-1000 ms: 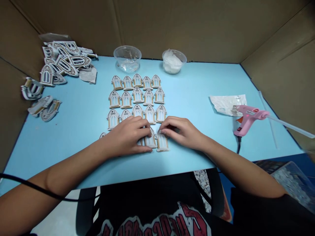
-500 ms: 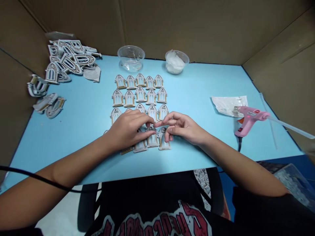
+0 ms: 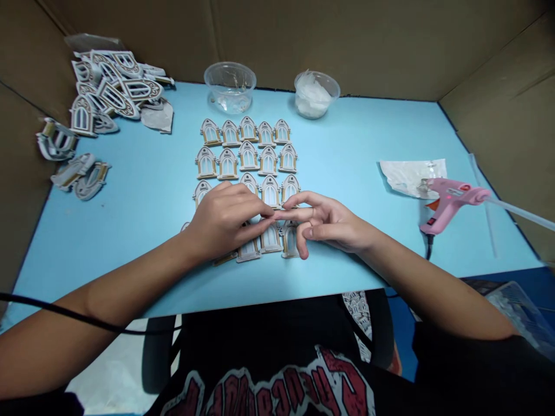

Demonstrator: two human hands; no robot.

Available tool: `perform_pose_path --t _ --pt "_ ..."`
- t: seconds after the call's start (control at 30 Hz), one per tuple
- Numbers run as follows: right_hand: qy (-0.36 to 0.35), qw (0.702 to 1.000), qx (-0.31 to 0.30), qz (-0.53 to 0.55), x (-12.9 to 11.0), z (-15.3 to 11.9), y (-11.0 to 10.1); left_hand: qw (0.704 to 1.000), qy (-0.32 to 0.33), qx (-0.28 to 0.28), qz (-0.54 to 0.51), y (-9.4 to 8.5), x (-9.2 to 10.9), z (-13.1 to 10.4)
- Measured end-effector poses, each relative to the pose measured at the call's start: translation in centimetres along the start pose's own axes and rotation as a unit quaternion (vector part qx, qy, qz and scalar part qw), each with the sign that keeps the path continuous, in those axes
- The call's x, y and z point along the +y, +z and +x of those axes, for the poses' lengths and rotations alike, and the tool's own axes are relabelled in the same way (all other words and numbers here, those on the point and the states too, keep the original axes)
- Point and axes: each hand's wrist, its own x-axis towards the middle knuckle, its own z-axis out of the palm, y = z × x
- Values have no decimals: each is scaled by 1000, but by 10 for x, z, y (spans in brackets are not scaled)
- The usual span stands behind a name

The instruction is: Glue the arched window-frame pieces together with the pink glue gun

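My left hand [image 3: 229,215] is over the lower rows of small arched window pieces, its thumb and forefinger pinched on a fingertip of my right hand. My right hand [image 3: 332,222] reaches in from the right with fingers apart, some stretched out and one bent down; nothing is visible in it. Beneath the hands lie the arched window pieces [image 3: 270,237], white and grey with gold-brown sides, set out in rows. Both hands partly cover the two lower rows. One piece [image 3: 290,242] sits just under my right hand's fingers.
A pile of larger arched pieces [image 3: 108,86] stands at the back left. Two clear tubs, one with clear scraps [image 3: 229,86] and one with white fluff [image 3: 313,95], are at the back. A pink glue gun [image 3: 451,202] rests on a white packet [image 3: 407,176] at right. Cardboard walls surround the table [image 3: 347,150].
The right hand's fingers have spread and straightened, and one finger now points into the left hand's pinch. The view has shifted slightly; the pieces keep their places.
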Motion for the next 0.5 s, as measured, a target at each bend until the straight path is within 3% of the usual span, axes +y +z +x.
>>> perform_pose_path --t 0.3,0.5 --pt "6 1000 5 -9 -1 -2 1 999 -42 -5 -30 -1 2 0" --pt "3 999 -6 -35 2 -4 -1 999 -24 5 -35 -2 3 2"
